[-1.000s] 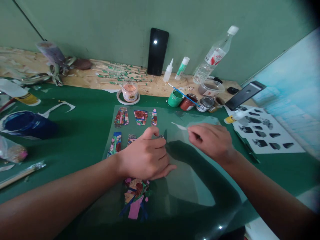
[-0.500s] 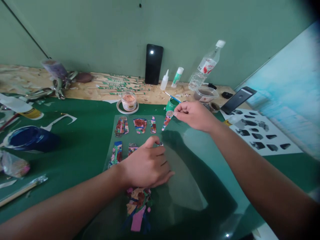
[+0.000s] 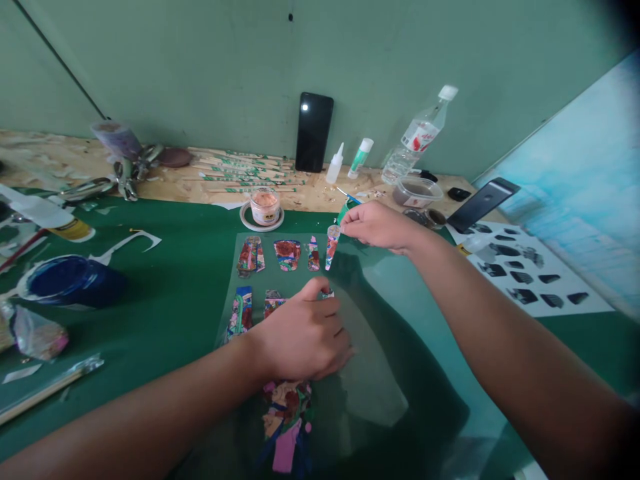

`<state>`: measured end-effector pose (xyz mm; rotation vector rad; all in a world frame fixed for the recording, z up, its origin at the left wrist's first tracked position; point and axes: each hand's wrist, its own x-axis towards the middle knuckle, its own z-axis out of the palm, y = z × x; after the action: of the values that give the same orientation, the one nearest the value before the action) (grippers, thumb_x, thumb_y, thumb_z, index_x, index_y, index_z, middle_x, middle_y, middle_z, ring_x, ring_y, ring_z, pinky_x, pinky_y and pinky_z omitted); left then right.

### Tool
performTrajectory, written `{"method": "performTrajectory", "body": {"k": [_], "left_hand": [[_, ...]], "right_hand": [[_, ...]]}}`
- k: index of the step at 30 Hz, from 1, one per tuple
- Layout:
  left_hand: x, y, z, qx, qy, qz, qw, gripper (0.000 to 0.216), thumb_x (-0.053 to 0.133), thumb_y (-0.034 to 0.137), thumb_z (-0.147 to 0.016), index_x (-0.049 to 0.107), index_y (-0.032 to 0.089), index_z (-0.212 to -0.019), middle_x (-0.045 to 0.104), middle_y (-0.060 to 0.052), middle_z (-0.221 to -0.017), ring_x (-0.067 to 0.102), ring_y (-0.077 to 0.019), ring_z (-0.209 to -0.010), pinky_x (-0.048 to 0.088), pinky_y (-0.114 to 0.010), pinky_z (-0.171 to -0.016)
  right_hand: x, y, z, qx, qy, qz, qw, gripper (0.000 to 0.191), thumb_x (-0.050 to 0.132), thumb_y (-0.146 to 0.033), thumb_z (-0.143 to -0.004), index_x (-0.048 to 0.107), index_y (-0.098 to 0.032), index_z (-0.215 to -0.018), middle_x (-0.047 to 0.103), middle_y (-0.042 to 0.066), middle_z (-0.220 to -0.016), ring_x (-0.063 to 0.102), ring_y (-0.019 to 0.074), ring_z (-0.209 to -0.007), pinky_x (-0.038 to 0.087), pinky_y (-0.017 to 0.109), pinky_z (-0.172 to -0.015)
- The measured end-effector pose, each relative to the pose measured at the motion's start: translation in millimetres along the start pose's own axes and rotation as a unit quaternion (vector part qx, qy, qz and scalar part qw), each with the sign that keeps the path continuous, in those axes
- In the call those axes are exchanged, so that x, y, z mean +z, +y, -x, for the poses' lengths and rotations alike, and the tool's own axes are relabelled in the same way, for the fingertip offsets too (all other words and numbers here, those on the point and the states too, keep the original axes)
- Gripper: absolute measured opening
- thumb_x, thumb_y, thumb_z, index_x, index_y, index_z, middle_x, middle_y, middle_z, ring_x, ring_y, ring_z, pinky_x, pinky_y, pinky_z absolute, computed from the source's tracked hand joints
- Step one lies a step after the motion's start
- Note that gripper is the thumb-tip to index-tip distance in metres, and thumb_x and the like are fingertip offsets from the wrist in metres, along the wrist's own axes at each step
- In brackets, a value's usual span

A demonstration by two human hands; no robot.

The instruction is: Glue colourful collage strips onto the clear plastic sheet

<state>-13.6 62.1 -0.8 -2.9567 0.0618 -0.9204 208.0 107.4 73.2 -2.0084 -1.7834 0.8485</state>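
My right hand pinches the top end of a narrow, tapering multicoloured piece, held upright at the back of a clear sheet. Closer to me, my left hand is over the sheet with its fingers curled in; what they hold, if anything, is hidden. Left of the held piece lie a small narrow piece, a wider patterned piece and a tall one. A long piece lies left of my left hand, which partly covers another patterned piece. Colourful scraps lie below my left wrist.
Behind the sheet stand a peach-coloured jar, a green pot with a brush, a glue bottle and a tilted water bottle. At left is a blue paint tub. A printed sheet lies at right.
My right hand has shifted slightly left, bringing the narrow piece closer to the row and more upright. My left hand stays over the sheet, its fingers more curled. The view has shifted slightly.
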Motion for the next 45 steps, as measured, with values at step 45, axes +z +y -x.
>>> {"method": "performTrajectory", "body": {"k": [45], "left_hand": [[-0.5,0.5,0.5,-0.005,-0.012,0.001,1.0,0.034,0.055,0.028,-0.096,0.061,0.019,-0.064,0.058,0.001,-0.057,0.054,-0.0172,-0.067,0.036,-0.047,-0.091]], "right_hand": [[85.1,43.5,32.5,-0.214,0.248,0.065,0.943,0.032,0.068,-0.033,-0.087,0.07,-0.02,-0.116,0.066,0.012,-0.13,0.06,0.0286,-0.12,0.045,0.048,-0.108]]}}
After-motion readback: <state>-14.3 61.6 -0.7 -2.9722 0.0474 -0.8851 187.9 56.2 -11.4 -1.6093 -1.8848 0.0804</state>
